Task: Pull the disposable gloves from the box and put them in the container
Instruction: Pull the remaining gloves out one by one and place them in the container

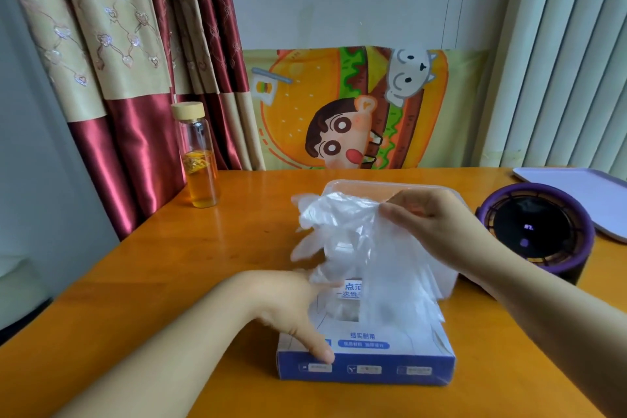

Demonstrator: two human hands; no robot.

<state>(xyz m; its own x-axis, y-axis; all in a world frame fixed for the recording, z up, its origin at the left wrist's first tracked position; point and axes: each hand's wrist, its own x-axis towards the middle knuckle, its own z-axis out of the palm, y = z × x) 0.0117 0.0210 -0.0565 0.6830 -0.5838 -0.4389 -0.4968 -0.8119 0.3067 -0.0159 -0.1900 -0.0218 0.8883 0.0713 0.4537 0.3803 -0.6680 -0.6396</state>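
A blue and white glove box [366, 363] lies flat on the wooden table near the front edge. My left hand [291, 305] rests on its left side, fingers spread and pressing it down. My right hand [427, 220] pinches a bunch of clear plastic disposable gloves [356, 241] and holds them up above the box; their lower ends still hang down to the box opening. A clear plastic container [346, 185] stands just behind the box, mostly hidden by the gloves and my right hand.
A glass bottle [198, 159] with amber liquid and a wooden lid stands at the back left of the table [169, 265]. A purple round device [536, 231] sits at the right, with a pale tray [583, 190] behind it. Curtains and a cartoon cloth line the back.
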